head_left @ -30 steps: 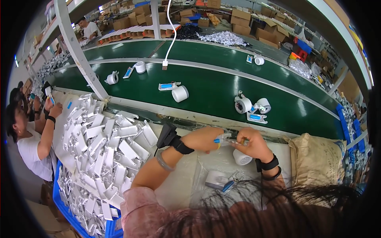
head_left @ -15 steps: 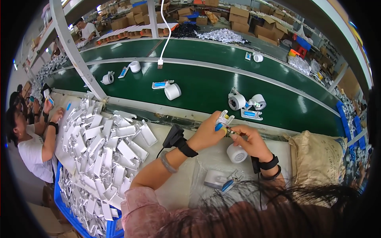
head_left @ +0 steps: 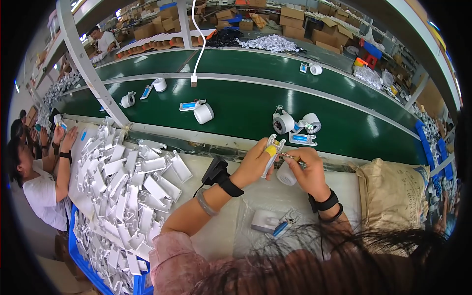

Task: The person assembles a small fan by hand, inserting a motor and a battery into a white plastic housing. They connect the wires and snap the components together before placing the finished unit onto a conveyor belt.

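I'm looking down at both hands, raised together over the worktop (head_left: 295, 196) near the edge of the green conveyor belt (head_left: 236, 110). My left hand (head_left: 253, 164) is clamped on a slim white plastic bracket (head_left: 272, 152) with a yellow patch, held roughly upright between thumb and fingers. My right hand (head_left: 307, 172) is pinched shut on a small metal part (head_left: 287, 156), too small to make out, its tip touching or just beside the bracket.

The bracket looks light and stiff, moulded plastic with a smooth, probably slick face, so I'd judge the grip belongs on its long edges near the middle, where the left hand has it. The metal part looks tiny and easy to drop; a fingertip pinch is all it allows.

Just below the hands sits a white round housing (head_left: 285, 176) on the worktop, nearly under the right hand. Nearer me lies a small white box with a blue-handled tool (head_left: 280, 228) beside it. To my left, a big heap of white brackets (head_left: 128, 187) spills over a blue crate (head_left: 81, 255). A tan sack (head_left: 393, 196) sits at my right. On the belt beyond, two white round units (head_left: 295, 123) stand close to the hands. A co-worker (head_left: 39, 182) works at far left.
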Available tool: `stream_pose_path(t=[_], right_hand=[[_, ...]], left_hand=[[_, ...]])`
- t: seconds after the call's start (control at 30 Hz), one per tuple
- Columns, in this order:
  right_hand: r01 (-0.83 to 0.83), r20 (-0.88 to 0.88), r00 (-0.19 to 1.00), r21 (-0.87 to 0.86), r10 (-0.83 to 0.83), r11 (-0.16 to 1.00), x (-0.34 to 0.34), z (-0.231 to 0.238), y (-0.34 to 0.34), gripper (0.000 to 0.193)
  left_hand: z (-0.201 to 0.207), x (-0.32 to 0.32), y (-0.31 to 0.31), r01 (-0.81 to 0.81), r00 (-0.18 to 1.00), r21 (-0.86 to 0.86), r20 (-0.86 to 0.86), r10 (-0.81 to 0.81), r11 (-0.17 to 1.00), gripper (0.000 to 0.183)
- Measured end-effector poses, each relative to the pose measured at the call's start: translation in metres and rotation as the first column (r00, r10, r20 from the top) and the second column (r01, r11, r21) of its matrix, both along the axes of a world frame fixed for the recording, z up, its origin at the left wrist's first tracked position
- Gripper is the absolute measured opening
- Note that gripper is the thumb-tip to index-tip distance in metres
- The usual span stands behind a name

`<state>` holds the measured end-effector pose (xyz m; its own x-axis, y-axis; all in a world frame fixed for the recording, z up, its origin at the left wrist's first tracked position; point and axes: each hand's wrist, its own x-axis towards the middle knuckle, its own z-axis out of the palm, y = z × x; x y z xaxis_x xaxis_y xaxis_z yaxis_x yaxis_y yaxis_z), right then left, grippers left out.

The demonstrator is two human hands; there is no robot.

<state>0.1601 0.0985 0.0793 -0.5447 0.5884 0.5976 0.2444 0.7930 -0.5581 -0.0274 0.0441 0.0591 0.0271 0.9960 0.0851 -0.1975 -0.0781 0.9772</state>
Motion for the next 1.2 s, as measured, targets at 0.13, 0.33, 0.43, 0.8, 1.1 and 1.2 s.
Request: stream_pose_path(t=[0.13,0.33,0.43,0.8,1.1,1.2], right_hand=[[-0.007,-0.052,0.999,0.026,0.008,1.0,0.0,-0.005,0.002,0.015],[-0.044,-0.155,0.987,-0.077,0.032,0.996,-0.002,-0.013,0.001,0.013],[-0.02,-0.142,0.99,-0.07,0.009,0.997,-0.002,-0.014,0.0,0.016],[-0.057,-0.187,0.98,0.098,0.075,0.994,0.0,-0.007,-0.006,0.013],[-0.084,-0.126,0.986,0.194,0.11,0.977,0.001,-0.002,-0.009,0.016],[-0.064,-0.143,0.985,0.201,0.094,0.977,0.002,-0.002,-0.011,0.019]], left_hand=[[-0.009,-0.002,0.004,0.025,0.999,0.001,0.042,-0.025,1.0,0.026],[-0.014,0.001,0.002,0.064,0.996,0.029,0.056,-0.066,0.998,0.027],[-0.013,0.003,0.002,0.07,0.998,0.064,0.007,-0.07,0.995,0.028],[0.001,0.007,-0.01,0.056,0.997,0.193,-0.072,-0.043,0.98,0.035],[-0.003,0.012,-0.011,0.026,0.997,0.233,-0.08,-0.007,0.972,0.044],[0.0,0.013,-0.012,0.034,0.997,0.229,-0.069,-0.019,0.973,0.044]])
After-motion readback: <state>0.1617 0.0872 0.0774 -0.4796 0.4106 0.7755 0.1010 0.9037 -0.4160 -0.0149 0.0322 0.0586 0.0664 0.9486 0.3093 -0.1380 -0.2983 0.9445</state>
